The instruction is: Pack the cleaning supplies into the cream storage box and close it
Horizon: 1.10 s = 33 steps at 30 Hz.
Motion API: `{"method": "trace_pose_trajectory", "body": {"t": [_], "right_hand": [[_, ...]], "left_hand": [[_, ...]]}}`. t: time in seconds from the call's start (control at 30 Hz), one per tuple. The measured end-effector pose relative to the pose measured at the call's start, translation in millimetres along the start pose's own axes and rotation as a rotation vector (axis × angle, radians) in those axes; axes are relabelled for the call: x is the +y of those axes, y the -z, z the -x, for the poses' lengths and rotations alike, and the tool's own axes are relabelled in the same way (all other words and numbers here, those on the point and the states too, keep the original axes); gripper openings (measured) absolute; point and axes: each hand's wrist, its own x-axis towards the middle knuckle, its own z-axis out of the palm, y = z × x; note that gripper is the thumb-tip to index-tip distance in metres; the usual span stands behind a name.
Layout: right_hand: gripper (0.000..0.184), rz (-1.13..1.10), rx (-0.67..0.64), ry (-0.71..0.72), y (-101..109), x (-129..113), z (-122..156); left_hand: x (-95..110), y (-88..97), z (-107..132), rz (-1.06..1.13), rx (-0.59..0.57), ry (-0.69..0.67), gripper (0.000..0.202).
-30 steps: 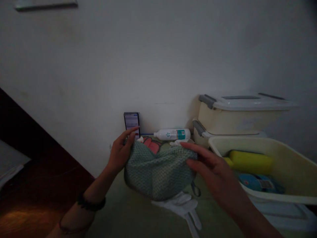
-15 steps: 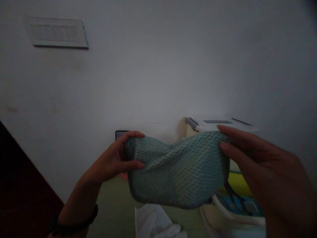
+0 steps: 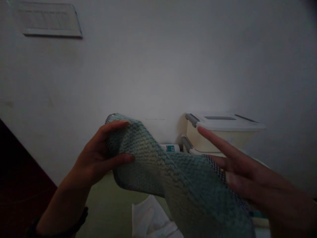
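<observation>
A pale green textured cleaning cloth [image 3: 148,158] with a dark checked border hangs between my hands, twisted across its middle. My left hand [image 3: 99,158] grips its left end, thumb in front and fingers along the top and behind. At the right, my right hand [image 3: 250,178] pinches the checked edge, with the index finger stretched out free of the cloth. The right part of the cloth droops down past the bottom of the view. Below the cloth lies a crumpled white cloth or paper [image 3: 151,218] on a green surface [image 3: 106,205].
White lidded storage boxes [image 3: 220,135] with grey handles stand stacked at the right against the wall. Beside them lies a white tube or bottle [image 3: 170,147] with a teal label. A white panel [image 3: 49,19] is fixed to the wall, upper left. Something dark red [image 3: 19,191] fills the lower left.
The cloth has gone from spread fairly level to twisted, its left end higher and its right side lower. My left hand moved left and up; my right hand's index finger came off the cloth.
</observation>
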Motion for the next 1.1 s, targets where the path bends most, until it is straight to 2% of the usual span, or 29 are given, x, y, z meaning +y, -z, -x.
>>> {"method": "trace_pose_trajectory", "body": {"t": [0.07,0.1,0.17,0.27,0.33,0.4,0.5,0.6,0.7,0.83,0.9,0.97,1.03,1.1], "right_hand": [[0.059,-0.116,-0.102,-0.067,-3.7,4.4,-3.9],[0.056,-0.148,-0.11,-0.091,-4.4,7.0,-6.6],[0.053,-0.13,-0.027,-0.099,-3.4,12.3,-12.3],[0.06,-0.05,0.146,-0.074,3.1,19.1,-17.7],[0.066,0.06,0.167,-0.074,9.1,22.1,-17.9],[0.065,0.252,0.131,-0.069,14.3,23.8,-16.6],[0.05,0.53,0.093,-0.04,17.6,23.6,-15.7],[0.041,0.572,0.121,-0.07,15.1,19.9,-18.0],[0.04,0.462,0.186,-0.121,10.4,13.9,-21.9],[0.029,0.249,0.26,-0.099,7.2,11.1,-25.7],[0.028,0.158,0.218,-0.091,7.5,14.7,-25.9],[0.04,0.102,0.126,-0.103,8.7,20.0,-25.0],[0.055,0.186,0.079,-0.107,9.7,24.0,-23.7],[0.053,0.404,0.116,-0.068,9.6,24.4,-22.7]], "left_hand": [[-0.2,0.1,-1.0,-0.052,0.015,-0.016,0.056],[-1.5,1.3,-2.0,-0.101,0.007,-0.016,0.054],[-5.3,5.2,-4.4,-0.212,-0.034,0.005,0.052],[-10.3,10.6,-8.0,-0.339,-0.089,0.048,0.052],[-12.4,12.6,-10.0,-0.406,-0.106,0.058,0.051],[-13.9,13.5,-11.6,-0.468,-0.127,0.093,0.053],[-15.4,13.9,-13.3,-0.581,-0.196,0.189,0.059],[-14.8,12.8,-14.6,-0.672,-0.235,0.257,0.058],[-12.9,10.4,-16.4,-0.661,-0.181,0.312,0.055],[-13.4,9.4,-18.8,-0.571,-0.061,0.348,0.042],[-15.8,10.9,-19.0,-0.51,-0.021,0.366,0.039],[-19.1,13.5,-18.6,-0.422,-0.042,0.405,0.044],[-22.3,16.4,-18.0,-0.338,-0.106,0.438,0.053],[-24.7,18.5,-18.0,-0.375,-0.149,0.429,0.057]]}}
